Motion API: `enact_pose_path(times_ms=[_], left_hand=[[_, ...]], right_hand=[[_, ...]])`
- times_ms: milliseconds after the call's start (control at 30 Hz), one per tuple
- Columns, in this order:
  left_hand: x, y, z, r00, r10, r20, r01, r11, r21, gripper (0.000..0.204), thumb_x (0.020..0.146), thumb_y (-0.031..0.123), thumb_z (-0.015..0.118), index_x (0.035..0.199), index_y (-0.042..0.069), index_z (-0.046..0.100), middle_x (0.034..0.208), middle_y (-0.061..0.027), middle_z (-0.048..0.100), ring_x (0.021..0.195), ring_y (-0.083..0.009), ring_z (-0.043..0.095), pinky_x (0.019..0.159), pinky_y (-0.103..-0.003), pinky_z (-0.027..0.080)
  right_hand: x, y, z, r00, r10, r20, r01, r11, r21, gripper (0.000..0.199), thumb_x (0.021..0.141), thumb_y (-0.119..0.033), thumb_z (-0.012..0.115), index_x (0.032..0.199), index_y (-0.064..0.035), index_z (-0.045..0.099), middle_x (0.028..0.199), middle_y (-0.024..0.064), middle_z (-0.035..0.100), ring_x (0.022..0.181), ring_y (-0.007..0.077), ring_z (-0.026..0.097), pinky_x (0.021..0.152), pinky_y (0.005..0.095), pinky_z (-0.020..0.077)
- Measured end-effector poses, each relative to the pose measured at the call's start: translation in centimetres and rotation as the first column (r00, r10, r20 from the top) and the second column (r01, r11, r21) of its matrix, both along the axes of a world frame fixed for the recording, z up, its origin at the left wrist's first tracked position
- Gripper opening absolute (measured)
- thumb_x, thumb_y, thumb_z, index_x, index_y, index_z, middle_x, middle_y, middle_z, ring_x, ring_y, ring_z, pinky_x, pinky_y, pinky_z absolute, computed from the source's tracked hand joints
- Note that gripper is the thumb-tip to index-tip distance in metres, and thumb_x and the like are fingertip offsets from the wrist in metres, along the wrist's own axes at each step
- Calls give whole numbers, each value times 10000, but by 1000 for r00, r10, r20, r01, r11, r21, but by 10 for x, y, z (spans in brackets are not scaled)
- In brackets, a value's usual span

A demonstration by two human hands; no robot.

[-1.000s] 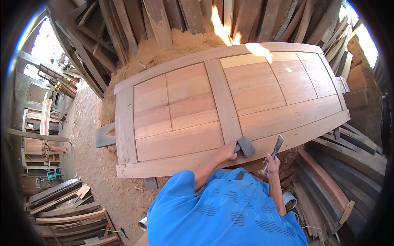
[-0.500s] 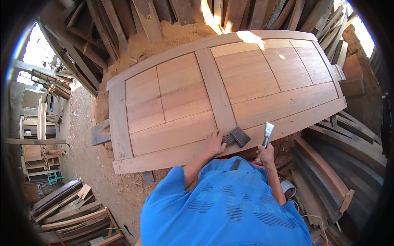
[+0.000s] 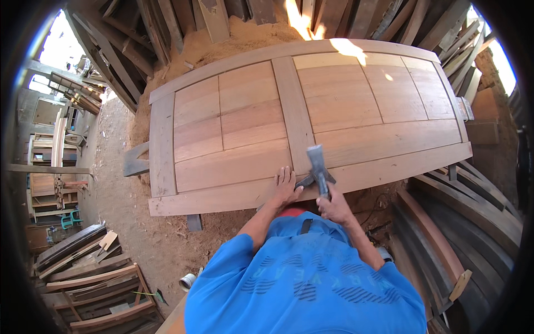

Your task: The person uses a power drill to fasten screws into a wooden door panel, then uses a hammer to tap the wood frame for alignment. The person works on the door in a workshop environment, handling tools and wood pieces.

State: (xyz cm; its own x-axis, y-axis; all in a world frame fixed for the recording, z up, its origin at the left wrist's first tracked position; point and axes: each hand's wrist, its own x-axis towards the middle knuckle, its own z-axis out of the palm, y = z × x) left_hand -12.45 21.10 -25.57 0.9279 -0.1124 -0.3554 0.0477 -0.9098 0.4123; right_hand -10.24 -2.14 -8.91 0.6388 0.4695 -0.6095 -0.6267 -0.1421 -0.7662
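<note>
A large paneled wooden door (image 3: 245,161) lies flat in front of me. My left hand (image 3: 287,188) rests on its near rail, fingers spread and open. Beside that hand lies a dark mallet (image 3: 329,177), its handle end close to my thumb. My right hand (image 3: 335,207) is closed around the dark handle of a broad-bladed chisel (image 3: 316,158). The chisel's flat metal blade points away from me, over the door's middle upright. In this view the chisel overlaps the mallet and hides part of it.
Supports (image 3: 136,160) stick out from under the door at the left. Curved wooden boards (image 3: 431,236) are stacked at the right. More timber (image 3: 100,289) lies at lower left, near a can (image 3: 187,281). Planks (image 3: 214,19) lean beyond a sawdust heap (image 3: 245,39).
My right hand has moved left with the chisel, bringing it from the mallet's right side to across the mallet. My left hand stays on the rail. The view has shifted slightly.
</note>
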Motion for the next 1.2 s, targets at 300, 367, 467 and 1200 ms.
enact_pose_path(times_ms=[300,367,467,1200], left_hand=[[2,23,22,978,-199,-58,197,980,-39,827,968,561,460,1534,-9,265,1635,-252,77,1521,-423,6,1194,-609,28],[4,28,23,970,-237,-54,234,971,-51,818,968,559,460,1534,-1,272,1634,-249,91,1522,-422,8,1192,-613,27],[5,31,22,963,-265,-45,262,963,-54,804,969,547,460,1535,7,276,1633,-241,111,1523,-419,6,1189,-620,26],[0,40,1,968,-237,81,247,958,-148,797,944,540,475,1521,12,322,1642,-227,107,1527,-408,29,1178,-643,25]], right_hand=[[1,43,-17,881,373,290,-149,802,-579,859,775,-154,603,1528,14,224,1239,366,565,1163,484,570,995,492,460],[9,50,-18,831,453,321,-161,750,-642,864,782,-156,612,1542,-25,223,1243,347,569,1155,476,576,985,502,464],[9,69,-14,790,539,291,-153,634,-758,856,794,-149,619,1559,-94,239,1215,309,581,1105,460,601,949,516,478],[29,132,-15,711,701,56,-205,282,-937,811,859,-298,697,1540,-123,292,1120,312,609,986,441,665,833,505,550]])
